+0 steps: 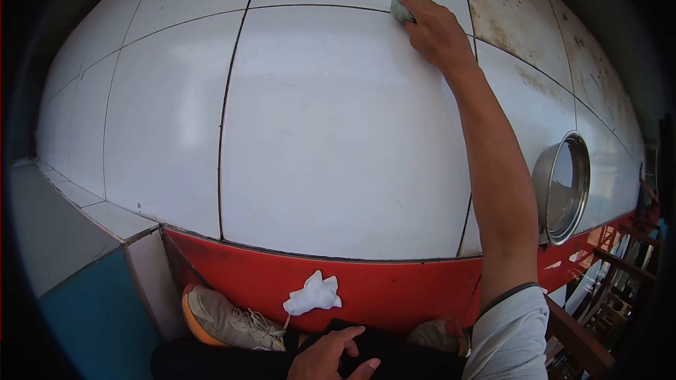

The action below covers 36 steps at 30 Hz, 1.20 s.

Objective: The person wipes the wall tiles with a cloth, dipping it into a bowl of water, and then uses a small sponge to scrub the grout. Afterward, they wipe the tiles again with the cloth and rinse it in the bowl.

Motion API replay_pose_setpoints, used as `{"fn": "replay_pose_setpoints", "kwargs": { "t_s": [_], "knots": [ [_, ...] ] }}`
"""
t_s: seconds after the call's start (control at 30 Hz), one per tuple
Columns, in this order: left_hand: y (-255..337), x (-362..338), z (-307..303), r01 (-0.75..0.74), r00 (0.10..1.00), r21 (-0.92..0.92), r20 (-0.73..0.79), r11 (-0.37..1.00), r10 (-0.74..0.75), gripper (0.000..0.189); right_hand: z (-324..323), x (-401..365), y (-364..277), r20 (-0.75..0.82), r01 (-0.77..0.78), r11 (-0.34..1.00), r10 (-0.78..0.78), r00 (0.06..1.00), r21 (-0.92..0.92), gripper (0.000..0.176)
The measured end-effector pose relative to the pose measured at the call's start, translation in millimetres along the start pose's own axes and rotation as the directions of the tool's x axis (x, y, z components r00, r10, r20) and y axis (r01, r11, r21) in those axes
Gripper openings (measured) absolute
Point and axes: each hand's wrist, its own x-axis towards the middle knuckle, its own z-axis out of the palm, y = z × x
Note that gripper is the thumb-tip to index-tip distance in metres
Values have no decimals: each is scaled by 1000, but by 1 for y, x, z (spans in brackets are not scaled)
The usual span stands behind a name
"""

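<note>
Pressing against a white tiled surface, the right hand reaches up at the end of a bare, outstretched forearm. Its grip is closed, fingers curled tightly around a small grey-green pad, of which only one end pokes out past the fingertips. The pad touches the tile right on a dark grout line near the top of the view. The left hand is low in the middle, lying loosely open and empty on a dark trouser leg. Just above it a crumpled white cloth sits against a red band that runs along the lower edge of the tiles. A tan lace-up shoe with an orange heel is to the left of the cloth, touching the red band. Further right, a round metal-rimmed opening is set into the tiles (what lies inside cannot be made out). The tiles at the upper right are blotched with brown stains. A blue panel fills the lower left corner.
</note>
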Motion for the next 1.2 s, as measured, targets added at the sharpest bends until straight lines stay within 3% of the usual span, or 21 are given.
{"fn": "replay_pose_setpoints", "kwargs": {
  "t_s": [0.03,0.2,0.37,0.5,0.7,0.9,0.93,1.2],
  "knots": [
    [0,-1,0,-2,1000,3,-4,1000,2,49,-1,0,-2,34,-18,1000,19,999,-17,35],
    [-5,-2,-3,-30,999,-10,-25,1000,30,50,-7,-18,48,-75,63,997,-60,995,44,33],
    [-3,-1,-1,-15,1000,-18,-12,1000,15,50,7,-4,9,-98,44,998,-38,994,51,26],
    [-1,0,0,-22,1000,17,-15,1000,22,50,11,12,-21,20,-1,1000,1,1000,1,31],
    [-6,-1,-8,9,1000,-45,0,999,-9,50,-4,-7,25,-52,33,999,-34,998,-8,27],
    [-6,0,-4,-23,1000,-46,-10,999,22,52,17,6,-18,-146,46,999,-49,988,-27,21],
    [-7,0,-3,-25,1000,-40,-15,999,24,52,19,11,-26,-82,2,999,-6,997,-55,20],
    [-10,-5,-9,-26,1000,-55,-16,998,25,54,-9,-16,36,-53,50,998,-52,997,-31,29]
  ]
}}
